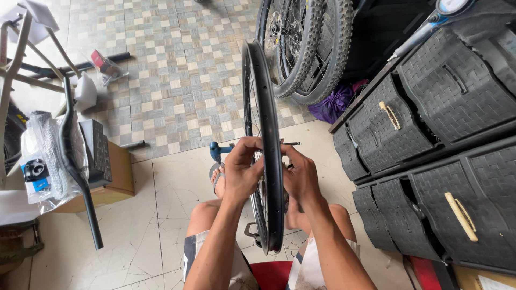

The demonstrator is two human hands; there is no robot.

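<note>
A tiled floor runs to dark wicker drawers at its right edge. Mid-floor, a bare black wheel rim stands upright between the knees; the left hand and right hand pinch it from both sides. Two tyred wheels lean behind.

The upright bare rim stands between the hands, blocking sideways passage between them. To the right, the black woven-pattern drawer units stand close, leaving only a narrow floor strip. Ahead, two knobby tyred wheels lean beyond the rim. To the left, open tiled floor gives free room up to the black handlebar and cardboard box.
</note>
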